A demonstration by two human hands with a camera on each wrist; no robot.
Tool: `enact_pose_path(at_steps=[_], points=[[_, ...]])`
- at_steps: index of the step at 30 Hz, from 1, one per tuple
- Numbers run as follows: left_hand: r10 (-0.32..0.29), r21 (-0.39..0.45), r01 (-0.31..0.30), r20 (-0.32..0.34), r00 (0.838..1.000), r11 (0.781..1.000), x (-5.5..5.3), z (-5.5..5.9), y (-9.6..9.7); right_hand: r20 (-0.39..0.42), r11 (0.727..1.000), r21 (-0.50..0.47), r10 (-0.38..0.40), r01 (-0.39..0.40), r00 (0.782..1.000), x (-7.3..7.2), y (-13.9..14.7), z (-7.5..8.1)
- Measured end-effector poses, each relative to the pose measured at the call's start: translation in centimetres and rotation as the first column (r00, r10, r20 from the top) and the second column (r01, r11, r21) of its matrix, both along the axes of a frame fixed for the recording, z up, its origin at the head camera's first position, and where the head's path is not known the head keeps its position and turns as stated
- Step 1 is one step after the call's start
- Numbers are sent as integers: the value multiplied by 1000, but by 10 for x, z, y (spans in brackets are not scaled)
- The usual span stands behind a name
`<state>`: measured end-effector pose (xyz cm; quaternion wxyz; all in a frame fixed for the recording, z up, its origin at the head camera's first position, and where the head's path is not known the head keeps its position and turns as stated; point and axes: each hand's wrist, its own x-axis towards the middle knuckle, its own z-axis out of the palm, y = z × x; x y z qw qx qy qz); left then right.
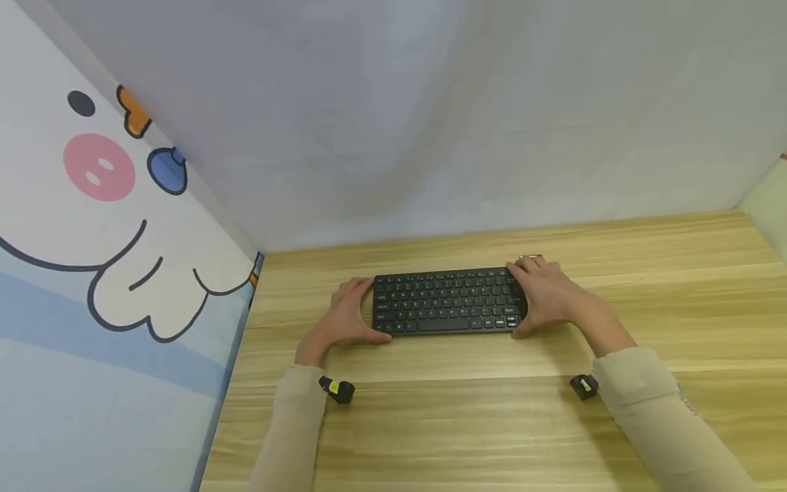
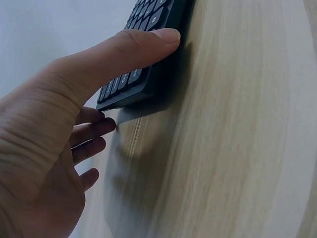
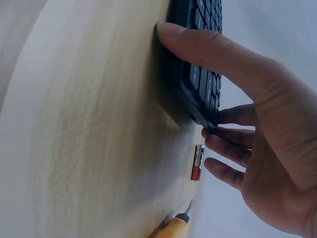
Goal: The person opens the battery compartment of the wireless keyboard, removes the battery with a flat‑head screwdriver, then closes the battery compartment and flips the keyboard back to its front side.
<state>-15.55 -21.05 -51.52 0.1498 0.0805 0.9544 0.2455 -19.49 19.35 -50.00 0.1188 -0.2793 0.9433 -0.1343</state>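
Note:
A black compact keyboard lies lengthwise between both hands, keys facing up. At its left end the left hand grips it, with the thumb along the near edge and the other fingers toward the far corner. The right hand holds the opposite end in the same way, its thumb on the near edge in the right wrist view. Shadow shows under both ends in the wrist views; whether the keyboard touches the table all along, I cannot tell.
Beyond the right hand lies a red and black battery. A screwdriver with a yellow handle is near it. The wood-grain table meets a pale wall at the back and a cartoon-printed panel on the left.

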Motion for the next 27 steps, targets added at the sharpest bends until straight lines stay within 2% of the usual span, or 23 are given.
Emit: enact_pose_path(at_steps=[7, 16, 21, 27], points=[[7, -32, -7, -9, 1000, 999, 3, -1, -1, -17, 1000, -12, 2, -2, 1000, 4, -2, 2], [-1, -33, 0, -37, 999, 999, 8, -3, -3, -28, 1000, -8, -13, 13, 1000, 9, 0, 2], [2, -19, -2, -41, 999, 1000, 10, -4, -4, 1, 999, -30, -39, 39, 999, 13, 8, -3], [57, 8, -57, -65, 996, 998, 11, 2, -8, 55, 989, -118, -84, 90, 995, 16, 16, 0]])
